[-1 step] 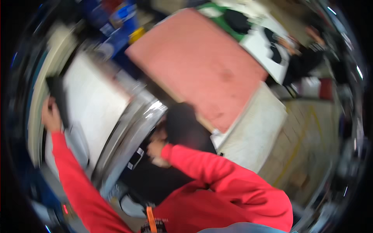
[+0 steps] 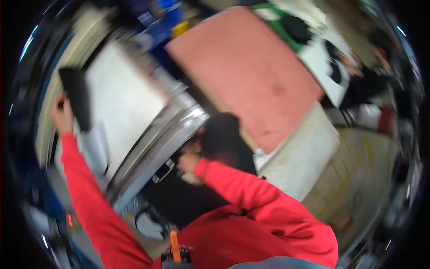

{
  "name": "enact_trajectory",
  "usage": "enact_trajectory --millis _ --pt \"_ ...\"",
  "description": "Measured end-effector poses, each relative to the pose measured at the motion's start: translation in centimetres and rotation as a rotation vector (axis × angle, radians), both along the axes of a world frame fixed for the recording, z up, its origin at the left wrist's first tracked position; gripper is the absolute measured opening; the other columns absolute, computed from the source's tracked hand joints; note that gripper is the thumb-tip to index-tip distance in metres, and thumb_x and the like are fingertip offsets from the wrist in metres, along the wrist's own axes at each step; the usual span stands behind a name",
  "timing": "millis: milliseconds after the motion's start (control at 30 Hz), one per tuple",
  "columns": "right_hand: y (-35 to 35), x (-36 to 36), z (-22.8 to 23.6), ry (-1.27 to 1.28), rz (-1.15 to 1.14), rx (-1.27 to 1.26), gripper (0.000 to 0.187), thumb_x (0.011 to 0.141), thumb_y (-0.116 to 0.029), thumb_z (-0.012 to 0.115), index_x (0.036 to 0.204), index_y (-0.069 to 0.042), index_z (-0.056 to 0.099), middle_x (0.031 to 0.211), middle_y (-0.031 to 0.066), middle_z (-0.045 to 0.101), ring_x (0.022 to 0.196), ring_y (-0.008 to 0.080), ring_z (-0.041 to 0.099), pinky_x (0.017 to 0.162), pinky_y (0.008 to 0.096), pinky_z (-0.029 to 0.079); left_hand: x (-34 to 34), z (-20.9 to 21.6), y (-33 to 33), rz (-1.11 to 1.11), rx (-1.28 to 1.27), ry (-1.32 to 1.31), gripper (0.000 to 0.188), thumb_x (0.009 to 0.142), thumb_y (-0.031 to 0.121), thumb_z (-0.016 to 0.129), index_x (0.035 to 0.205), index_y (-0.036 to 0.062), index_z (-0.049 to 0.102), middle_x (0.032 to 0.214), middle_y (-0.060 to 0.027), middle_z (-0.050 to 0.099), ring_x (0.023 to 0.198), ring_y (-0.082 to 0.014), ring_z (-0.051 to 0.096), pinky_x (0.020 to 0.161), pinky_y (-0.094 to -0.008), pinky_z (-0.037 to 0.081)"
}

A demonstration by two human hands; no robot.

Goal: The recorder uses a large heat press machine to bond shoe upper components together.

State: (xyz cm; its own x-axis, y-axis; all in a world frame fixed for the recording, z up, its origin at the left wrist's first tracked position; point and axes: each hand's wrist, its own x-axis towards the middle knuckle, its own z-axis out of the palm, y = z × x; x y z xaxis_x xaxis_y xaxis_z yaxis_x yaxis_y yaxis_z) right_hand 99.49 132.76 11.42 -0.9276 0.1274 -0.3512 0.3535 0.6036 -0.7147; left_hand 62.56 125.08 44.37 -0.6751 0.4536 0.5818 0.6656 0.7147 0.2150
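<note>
At the far left, my left hand (image 2: pixel 62 117) is at the edge of a dark flat piece (image 2: pixel 76 96), which lies along the side of a white flat surface (image 2: pixel 121 89). Its fingers look bent, with a dark gap between them; blur hides whether they grip the piece. Near the middle, my right hand (image 2: pixel 190 160) is closed, against black cloth-like material (image 2: pixel 221 139). What it holds is hidden. Under that hand shows a small pale patch. A shiny metallic edge (image 2: pixel 179 121) runs between the white surface and my right hand.
A pinkish-red tabletop (image 2: pixel 246 80) stands ahead, with a pale board (image 2: pixel 304 152) along its near right side. At the far right, another person's hands (image 2: pixel 351 65) are over a white table (image 2: pixel 316 62) with black pieces. Blue and yellow objects (image 2: pixel 179 29) stand behind.
The whole view has shifted slightly, so the tables sit a little further right and the left hand appears higher. Both hands keep about the same places against the things beside them.
</note>
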Motion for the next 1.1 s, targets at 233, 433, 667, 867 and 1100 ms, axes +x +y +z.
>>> enact_trajectory --millis 233,433,667,867,1100 --pt "-0.1 0.1 2.5 0.101 -0.026 -0.118 0.026 0.08 -0.032 0.058 0.078 -0.006 0.062 0.08 0.0175 0.064 0.077 0.0368 0.063 0.069 0.0475 0.05 9.9 9.9 -9.4 -0.024 0.682 -0.194 0.017 0.087 0.009 0.052 0.097 -0.0007 0.062 0.086 -0.0097 0.067 0.074 -0.0147 0.062 0.058 -0.0251 0.047" --pt "-0.7 -0.9 2.6 -0.13 0.104 -0.109 0.03 0.078 -0.032 0.06 0.081 -0.004 0.069 0.079 0.0205 0.065 0.077 0.0351 0.065 0.067 0.0468 0.053 15.9 8.8 -14.8 -0.016 0.664 -0.544 0.043 0.095 0.026 0.038 0.129 0.0002 0.04 0.114 -0.015 0.056 0.092 -0.0209 0.058 0.086 -0.0307 0.046" --pt "-2.0 -0.3 0.1 -0.004 -0.018 -0.01 0.031 0.077 -0.031 0.059 0.086 -0.003 0.064 0.085 0.0182 0.065 0.082 0.0364 0.064 0.073 0.0453 0.052 -2.3 -11.9 -18.9 0.08 0.299 -0.861 0.033 0.085 0.004 0.057 0.117 -0.0049 0.054 0.078 -0.0061 0.058 0.065 -0.0116 0.057 0.057 -0.0216 0.047" --pt "-1.6 0.1 0.5 -0.026 -0.049 0.008 0.031 0.076 -0.03 0.061 0.085 -0.001 0.065 0.084 0.0192 0.065 0.082 0.0368 0.064 0.071 0.0451 0.052 -5.0 -14.5 -16.1 -0.202 -0.291 0.22 0.034 0.088 0.011 0.056 0.121 0.003 0.053 0.105 -0.0136 0.058 0.093 -0.0211 0.056 0.085 -0.0324 0.042" --pt "-2.0 0.2 0.4 -0.016 0.034 -0.022 0.033 0.076 -0.03 0.06 0.085 0.001 0.065 0.084 0.0205 0.065 0.084 0.0376 0.063 0.074 0.0464 0.051 -7.3 -14.1 -18.7 -0.207 -0.303 -0.351 0.027 0.085 0.007 0.058 0.109 -0.0021 0.05 0.11 -0.0156 0.053 0.103 -0.0262 0.049 0.094 -0.033 0.035"
